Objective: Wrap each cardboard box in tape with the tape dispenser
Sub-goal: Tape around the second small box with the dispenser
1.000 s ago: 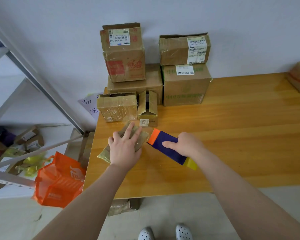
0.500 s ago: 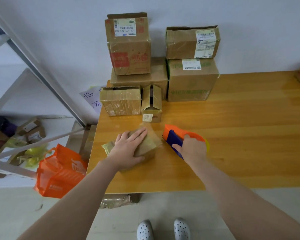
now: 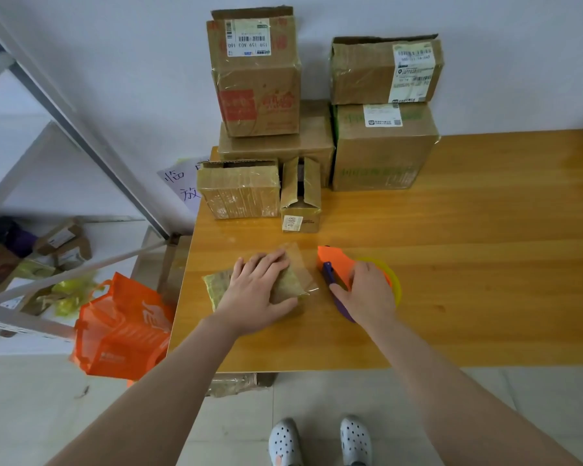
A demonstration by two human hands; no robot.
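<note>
A small flat cardboard box (image 3: 287,284), shiny with tape, lies near the front left of the wooden table (image 3: 468,297). My left hand (image 3: 256,290) rests flat on top of it with the fingers spread. A clear strip of tape (image 3: 300,264) runs from the box towards the orange and purple tape dispenser (image 3: 334,267) just to its right. My right hand (image 3: 367,294) grips the dispenser's handle and hides most of it; a yellow-green roll edge (image 3: 396,284) shows behind.
Several taped cardboard boxes (image 3: 260,82) are stacked against the wall at the back left of the table, two small ones (image 3: 239,190) in front. An orange bag (image 3: 122,331) and a metal shelf frame (image 3: 64,105) stand left of the table. Bare wood stretches to the right.
The dispenser has swung from lying across the box's right end to sitting on the table to the right, drawing out tape. My left hand has stayed on the box.
</note>
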